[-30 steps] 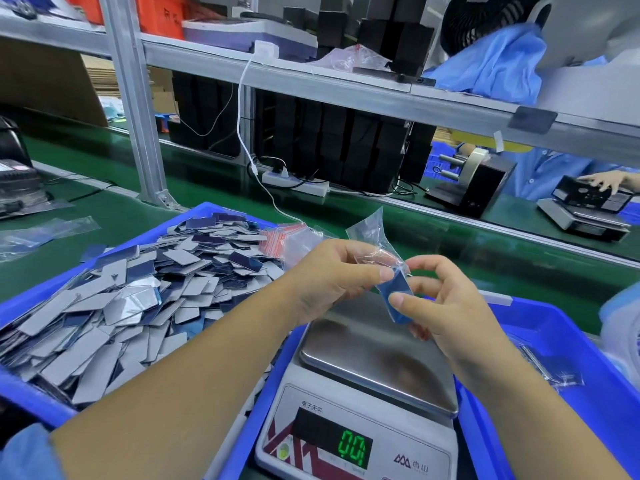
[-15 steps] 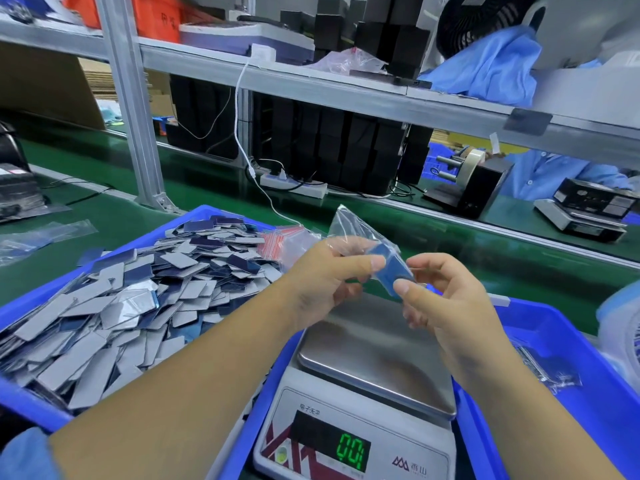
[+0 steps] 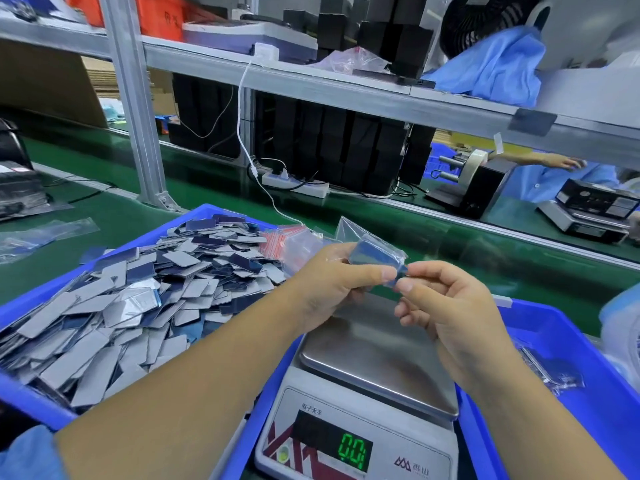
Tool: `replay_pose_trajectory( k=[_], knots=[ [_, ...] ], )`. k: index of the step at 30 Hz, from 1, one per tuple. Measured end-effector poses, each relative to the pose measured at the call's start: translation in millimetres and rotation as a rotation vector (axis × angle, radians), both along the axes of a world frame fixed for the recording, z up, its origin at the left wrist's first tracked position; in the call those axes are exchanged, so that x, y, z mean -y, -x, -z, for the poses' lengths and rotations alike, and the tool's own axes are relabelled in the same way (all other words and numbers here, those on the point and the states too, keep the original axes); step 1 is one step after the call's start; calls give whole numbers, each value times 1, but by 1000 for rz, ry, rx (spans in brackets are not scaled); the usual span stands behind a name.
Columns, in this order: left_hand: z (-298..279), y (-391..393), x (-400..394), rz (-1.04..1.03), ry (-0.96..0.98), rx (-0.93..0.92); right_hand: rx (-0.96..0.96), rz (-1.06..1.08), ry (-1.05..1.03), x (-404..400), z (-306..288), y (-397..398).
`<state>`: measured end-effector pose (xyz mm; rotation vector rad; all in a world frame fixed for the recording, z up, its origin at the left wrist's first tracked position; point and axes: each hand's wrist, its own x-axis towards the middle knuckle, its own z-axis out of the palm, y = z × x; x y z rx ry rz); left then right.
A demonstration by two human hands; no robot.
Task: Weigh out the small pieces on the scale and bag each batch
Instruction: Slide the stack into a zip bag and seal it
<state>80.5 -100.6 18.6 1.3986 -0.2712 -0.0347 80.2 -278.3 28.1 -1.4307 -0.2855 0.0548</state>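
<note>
And the blue pieces are now almost fully inside the clear bag, where a second ago they stuck out below its mouth. The bag has tipped over from upright to lying nearly flat, and the right hand now pinches just its corner.

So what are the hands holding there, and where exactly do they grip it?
A small clear bag with blue pieces inside. The left hand pinches its lower edge, and the right hand pinches the same end from the other side.

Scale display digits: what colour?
Green, on a dark panel of the scale; head view.
</note>
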Motion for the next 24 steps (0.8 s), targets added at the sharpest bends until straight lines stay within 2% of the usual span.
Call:
replay_pose_trajectory(
  k=[7, 13, 16, 20, 24],
  knots=[
    [8, 3, 10, 2, -27, 11, 50, 12, -28, -7, 6, 4],
    [6, 1, 8, 5, -27, 36, -41, -148, -83, -4, -2, 6],
    [7, 2, 8, 112, -26, 47, 7, -13, 29, -4, 0, 4],
    [5, -3, 3, 33, -48, 0, 211, 169, 238, 4, 2, -1],
    [10, -9, -1, 6, -198, 43, 434, 214, 494, 5, 1, 0]
  ],
)
